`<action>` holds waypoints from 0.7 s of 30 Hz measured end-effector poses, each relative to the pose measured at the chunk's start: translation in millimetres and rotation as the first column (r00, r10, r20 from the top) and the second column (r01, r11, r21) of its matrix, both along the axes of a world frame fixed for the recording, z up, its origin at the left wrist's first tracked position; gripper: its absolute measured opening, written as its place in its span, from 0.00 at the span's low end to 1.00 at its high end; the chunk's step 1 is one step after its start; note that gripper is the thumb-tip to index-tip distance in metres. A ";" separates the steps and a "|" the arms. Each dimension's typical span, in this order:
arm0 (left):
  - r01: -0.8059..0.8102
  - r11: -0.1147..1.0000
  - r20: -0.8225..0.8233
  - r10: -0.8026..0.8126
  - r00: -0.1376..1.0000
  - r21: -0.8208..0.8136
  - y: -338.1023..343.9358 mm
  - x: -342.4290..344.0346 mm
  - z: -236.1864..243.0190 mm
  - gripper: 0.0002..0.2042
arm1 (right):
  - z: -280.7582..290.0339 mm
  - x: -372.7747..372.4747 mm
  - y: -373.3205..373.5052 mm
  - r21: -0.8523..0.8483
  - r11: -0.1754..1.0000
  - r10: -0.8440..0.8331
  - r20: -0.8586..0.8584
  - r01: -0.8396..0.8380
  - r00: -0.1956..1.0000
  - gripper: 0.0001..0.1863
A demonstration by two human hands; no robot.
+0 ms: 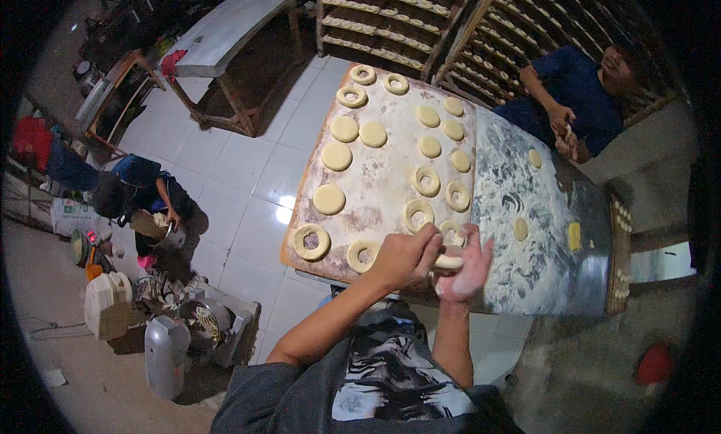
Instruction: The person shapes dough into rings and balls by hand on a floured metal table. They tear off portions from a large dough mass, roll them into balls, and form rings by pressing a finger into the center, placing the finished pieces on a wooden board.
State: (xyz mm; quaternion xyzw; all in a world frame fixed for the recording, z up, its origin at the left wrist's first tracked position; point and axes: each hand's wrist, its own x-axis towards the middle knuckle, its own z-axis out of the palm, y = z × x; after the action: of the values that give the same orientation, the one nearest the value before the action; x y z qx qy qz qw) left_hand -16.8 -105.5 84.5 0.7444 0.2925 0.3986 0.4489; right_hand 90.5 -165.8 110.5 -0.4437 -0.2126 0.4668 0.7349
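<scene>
My left hand (409, 257) is closed on a pale dough piece (449, 262), seemingly a ring, over the front edge of the board. My right hand (467, 272), dusted with flour, has its fingers stretched out and its palm against the dough's other side. My fingers partly hide the dough's shape. Just beyond my hands a dough ring (417, 215) lies on the floured board (375, 182), and another ring (452, 233) is partly covered. More rings and several round dough discs (336, 156) rest farther back and to the left.
Right of the board, a dark floured surface (518, 239) carries dough pieces and a yellow scraper (574, 236). A co-worker (582, 96) stands behind it, handling something. Another person (143, 190) crouches at left near machines (167, 351). Racks of dough (387, 21) stand behind.
</scene>
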 end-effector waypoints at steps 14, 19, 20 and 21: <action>-0.047 0.989 -0.085 0.035 0.996 -0.142 57.6 -31.4 2.8 0.10 | -47.6 17.0 49.7 0.102 0.935 0.315 0.207 -0.340 0.926 0.21; -0.084 0.961 -0.252 0.015 0.968 -0.263 75.8 -26.2 17.3 0.13 | -20.8 -12.6 81.6 -0.244 0.926 0.365 0.374 -0.289 0.853 0.30; -0.104 0.969 -0.279 0.038 0.960 -0.225 85.3 -23.5 10.8 0.15 | -12.4 -22.0 89.9 -0.301 0.929 0.304 0.291 -0.215 0.907 0.31; -0.116 0.975 -0.305 0.053 0.951 -0.192 94.7 -19.3 2.4 0.16 | -7.2 -25.1 96.9 -0.369 0.919 0.227 0.211 -0.138 0.951 0.32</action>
State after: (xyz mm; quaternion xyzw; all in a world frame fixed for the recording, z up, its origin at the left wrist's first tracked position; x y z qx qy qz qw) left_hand -36.1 -10.8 86.9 0.7318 0.4283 0.2682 0.4573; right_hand 65.4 -68.8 103.3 -0.6004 -0.2578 0.5043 0.5645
